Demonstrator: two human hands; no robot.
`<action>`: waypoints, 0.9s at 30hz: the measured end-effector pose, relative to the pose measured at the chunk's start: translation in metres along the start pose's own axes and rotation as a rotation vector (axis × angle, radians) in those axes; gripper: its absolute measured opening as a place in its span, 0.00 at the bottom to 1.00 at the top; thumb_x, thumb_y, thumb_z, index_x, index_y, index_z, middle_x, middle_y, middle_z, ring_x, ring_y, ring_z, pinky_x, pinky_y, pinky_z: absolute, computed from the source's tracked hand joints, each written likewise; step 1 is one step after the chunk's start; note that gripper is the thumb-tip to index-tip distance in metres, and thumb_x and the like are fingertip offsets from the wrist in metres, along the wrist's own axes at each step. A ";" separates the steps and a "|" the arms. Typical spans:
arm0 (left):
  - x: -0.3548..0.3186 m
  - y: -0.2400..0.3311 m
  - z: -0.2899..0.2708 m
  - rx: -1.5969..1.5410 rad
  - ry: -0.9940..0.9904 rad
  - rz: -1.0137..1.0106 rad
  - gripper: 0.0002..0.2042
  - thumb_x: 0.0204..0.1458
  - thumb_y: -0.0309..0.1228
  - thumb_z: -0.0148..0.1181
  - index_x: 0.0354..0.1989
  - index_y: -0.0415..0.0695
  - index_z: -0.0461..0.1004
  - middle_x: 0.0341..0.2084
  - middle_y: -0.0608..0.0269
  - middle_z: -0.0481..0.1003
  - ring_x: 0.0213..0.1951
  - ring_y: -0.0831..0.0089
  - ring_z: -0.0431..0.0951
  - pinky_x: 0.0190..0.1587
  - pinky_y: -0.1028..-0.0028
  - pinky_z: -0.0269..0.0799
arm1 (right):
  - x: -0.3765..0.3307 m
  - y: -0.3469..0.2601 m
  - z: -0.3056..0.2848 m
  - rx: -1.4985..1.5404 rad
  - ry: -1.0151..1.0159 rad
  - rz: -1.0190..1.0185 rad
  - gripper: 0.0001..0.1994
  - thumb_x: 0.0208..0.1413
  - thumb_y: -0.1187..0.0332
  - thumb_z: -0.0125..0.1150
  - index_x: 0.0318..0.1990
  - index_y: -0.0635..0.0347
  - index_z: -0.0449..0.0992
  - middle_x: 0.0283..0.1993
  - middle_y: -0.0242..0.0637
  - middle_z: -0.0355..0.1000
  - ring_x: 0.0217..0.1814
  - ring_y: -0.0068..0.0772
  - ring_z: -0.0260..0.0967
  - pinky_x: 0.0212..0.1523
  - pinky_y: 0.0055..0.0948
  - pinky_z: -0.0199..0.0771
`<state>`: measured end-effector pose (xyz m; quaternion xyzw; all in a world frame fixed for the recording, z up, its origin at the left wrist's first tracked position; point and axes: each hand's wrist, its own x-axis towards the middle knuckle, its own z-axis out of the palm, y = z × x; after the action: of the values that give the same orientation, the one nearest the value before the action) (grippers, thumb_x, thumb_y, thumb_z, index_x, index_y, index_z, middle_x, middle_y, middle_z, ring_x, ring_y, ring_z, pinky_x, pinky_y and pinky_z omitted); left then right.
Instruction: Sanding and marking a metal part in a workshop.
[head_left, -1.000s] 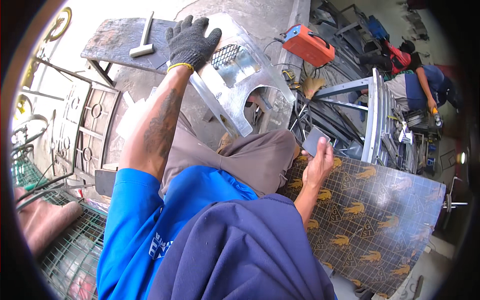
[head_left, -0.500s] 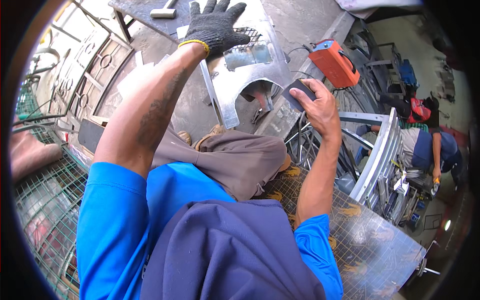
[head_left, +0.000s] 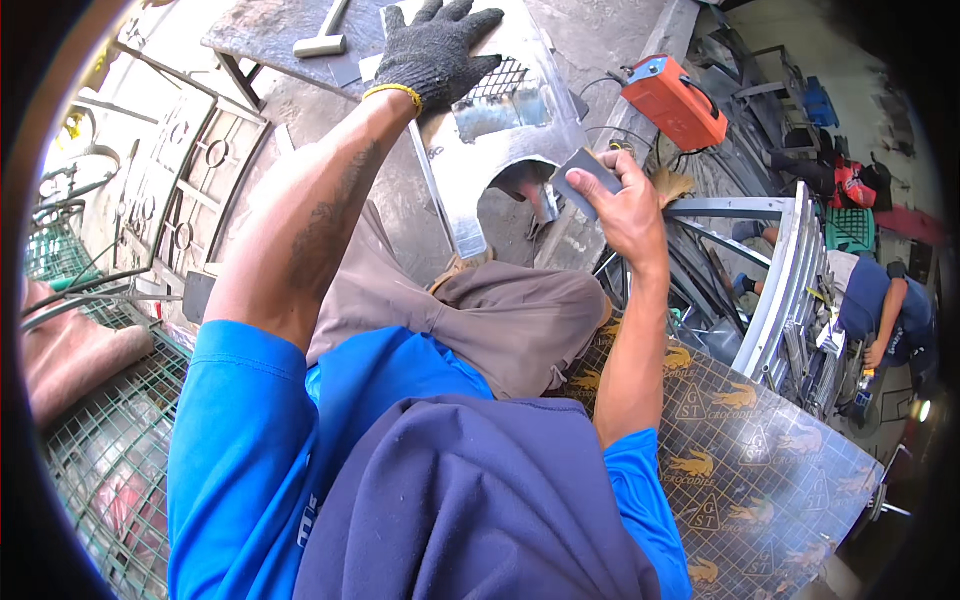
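A shiny sheet-metal panel (head_left: 505,130) with an arched cut-out and a small mesh window stands propped on the floor just beyond the person's knees. The gloved left hand (head_left: 432,52) lies flat and spread on its far edge; the bare right hand (head_left: 622,195) is clenched around a grey sanding block (head_left: 583,180) near the panel's right side. Farther off — a hammer (head_left: 322,38) on the desk (head_left: 250,30), left, and an orange welding machine (head_left: 675,100) on the floor, right.
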<state>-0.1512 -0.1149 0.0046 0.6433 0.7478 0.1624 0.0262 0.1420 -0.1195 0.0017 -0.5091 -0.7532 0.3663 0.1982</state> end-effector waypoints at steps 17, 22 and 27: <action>-0.006 -0.012 0.001 -0.160 -0.081 -0.148 0.45 0.46 0.61 0.68 0.73 0.54 0.65 0.75 0.32 0.50 0.71 0.31 0.59 0.69 0.41 0.61 | -0.033 -0.024 0.044 -0.002 0.076 -0.003 0.22 0.55 0.53 0.75 0.41 0.67 0.79 0.40 0.45 0.76 0.44 0.40 0.75 0.47 0.37 0.74; -0.006 -0.009 -0.006 -0.353 -0.037 -0.231 0.37 0.52 0.45 0.66 0.73 0.58 0.64 0.76 0.32 0.45 0.67 0.34 0.66 0.67 0.52 0.69 | -0.009 -0.036 0.047 -0.289 0.129 -0.237 0.22 0.53 0.52 0.77 0.43 0.63 0.80 0.46 0.49 0.73 0.46 0.42 0.74 0.49 0.39 0.75; -0.006 -0.023 0.004 -0.356 -0.017 -0.231 0.35 0.52 0.40 0.62 0.73 0.57 0.65 0.76 0.33 0.48 0.66 0.35 0.68 0.65 0.53 0.71 | -0.013 -0.031 0.046 0.020 -0.023 -0.045 0.24 0.51 0.50 0.78 0.44 0.61 0.81 0.48 0.49 0.72 0.54 0.47 0.71 0.57 0.42 0.72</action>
<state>-0.1707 -0.1231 -0.0068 0.5400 0.7758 0.2823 0.1640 0.0965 -0.1539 -0.0040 -0.4858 -0.7630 0.3751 0.2028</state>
